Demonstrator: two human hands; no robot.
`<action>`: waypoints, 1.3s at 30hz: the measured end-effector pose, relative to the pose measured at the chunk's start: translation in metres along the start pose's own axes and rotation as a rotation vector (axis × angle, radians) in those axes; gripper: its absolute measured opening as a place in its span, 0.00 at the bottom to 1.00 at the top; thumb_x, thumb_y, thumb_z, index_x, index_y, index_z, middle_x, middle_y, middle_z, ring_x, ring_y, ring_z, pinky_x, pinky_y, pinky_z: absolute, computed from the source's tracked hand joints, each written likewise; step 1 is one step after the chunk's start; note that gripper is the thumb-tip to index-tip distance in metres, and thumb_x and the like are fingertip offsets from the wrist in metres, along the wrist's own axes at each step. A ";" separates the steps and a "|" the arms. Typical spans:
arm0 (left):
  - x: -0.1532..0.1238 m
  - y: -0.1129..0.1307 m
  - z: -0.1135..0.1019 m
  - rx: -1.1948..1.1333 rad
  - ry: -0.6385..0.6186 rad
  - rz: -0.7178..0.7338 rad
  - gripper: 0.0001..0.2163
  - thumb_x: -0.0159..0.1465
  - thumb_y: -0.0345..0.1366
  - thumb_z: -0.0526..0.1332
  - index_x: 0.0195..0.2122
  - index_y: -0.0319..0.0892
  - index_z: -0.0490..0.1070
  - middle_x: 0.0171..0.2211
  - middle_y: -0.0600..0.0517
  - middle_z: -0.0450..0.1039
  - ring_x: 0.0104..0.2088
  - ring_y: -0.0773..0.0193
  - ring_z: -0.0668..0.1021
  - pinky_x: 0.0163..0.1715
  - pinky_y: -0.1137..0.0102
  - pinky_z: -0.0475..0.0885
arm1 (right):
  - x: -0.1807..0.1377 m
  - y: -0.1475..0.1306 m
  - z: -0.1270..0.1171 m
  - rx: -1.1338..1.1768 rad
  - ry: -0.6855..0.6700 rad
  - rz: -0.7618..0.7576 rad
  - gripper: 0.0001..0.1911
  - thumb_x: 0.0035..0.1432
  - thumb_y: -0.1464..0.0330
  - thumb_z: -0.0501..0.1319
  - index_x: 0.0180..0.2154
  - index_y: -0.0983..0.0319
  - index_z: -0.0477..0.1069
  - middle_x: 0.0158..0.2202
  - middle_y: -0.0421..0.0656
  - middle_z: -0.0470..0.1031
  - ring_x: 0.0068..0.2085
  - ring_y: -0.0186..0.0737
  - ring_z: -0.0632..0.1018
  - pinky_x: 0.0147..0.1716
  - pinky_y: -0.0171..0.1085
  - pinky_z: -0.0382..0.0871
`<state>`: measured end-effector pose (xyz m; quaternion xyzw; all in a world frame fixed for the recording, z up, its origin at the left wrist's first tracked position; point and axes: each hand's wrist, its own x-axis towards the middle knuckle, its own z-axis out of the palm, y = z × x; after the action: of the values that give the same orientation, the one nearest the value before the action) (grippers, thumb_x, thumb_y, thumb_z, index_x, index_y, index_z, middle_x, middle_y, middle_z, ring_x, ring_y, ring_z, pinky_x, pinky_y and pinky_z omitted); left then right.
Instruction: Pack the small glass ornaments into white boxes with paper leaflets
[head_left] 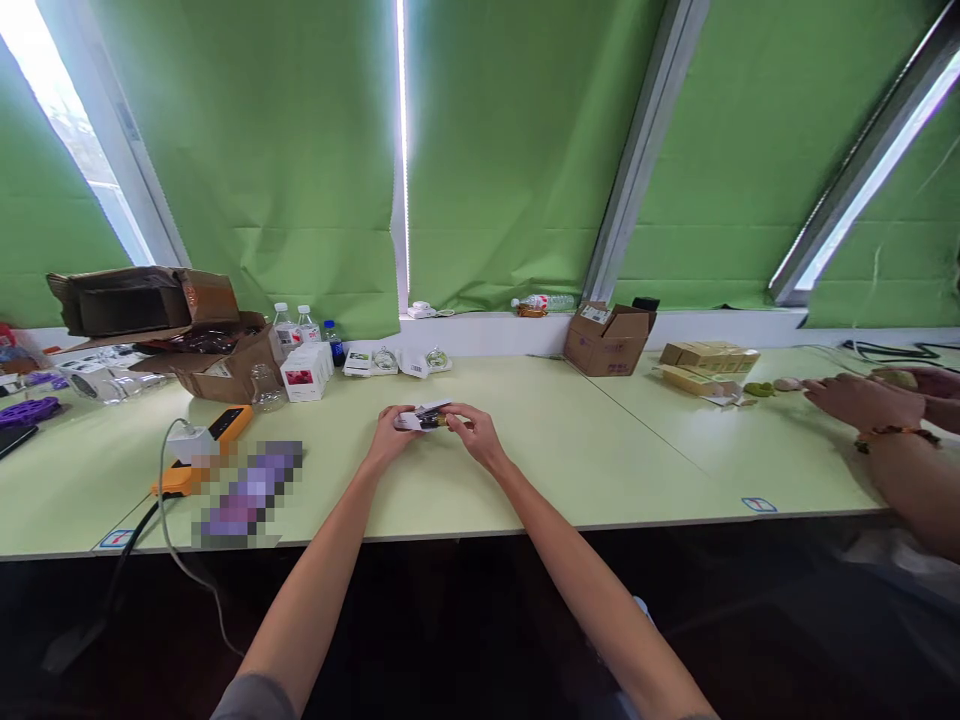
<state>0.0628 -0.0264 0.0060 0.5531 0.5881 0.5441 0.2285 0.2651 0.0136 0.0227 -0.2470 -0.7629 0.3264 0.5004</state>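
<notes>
Both my arms reach out over the pale green table (570, 460). My left hand (390, 438) and my right hand (474, 432) together hold a small white box (421, 414) with a dark, yellowish item at its right end. The fingers of both hands are curled round it, just above the tabletop at the middle. What the item inside is I cannot make out.
At the left stand open cardboard boxes (217, 360), water bottles (294, 326), small white boxes (306, 372), a white charger on an orange power strip (196, 448) and a cable. A brown box (607, 340) and tan packages (705, 362) lie at the right. Another person's hands (870, 400) work at the far right.
</notes>
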 end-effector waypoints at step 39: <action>-0.003 0.004 -0.002 0.005 0.003 -0.002 0.23 0.47 0.32 0.70 0.47 0.48 0.73 0.52 0.48 0.65 0.53 0.55 0.69 0.50 0.65 0.67 | 0.000 0.000 0.005 0.015 0.021 0.056 0.17 0.57 0.55 0.61 0.38 0.59 0.79 0.36 0.44 0.80 0.35 0.43 0.79 0.28 0.38 0.78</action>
<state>0.0641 -0.0309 0.0094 0.5521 0.5903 0.5434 0.2268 0.2604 0.0123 0.0212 -0.2681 -0.7478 0.3434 0.5009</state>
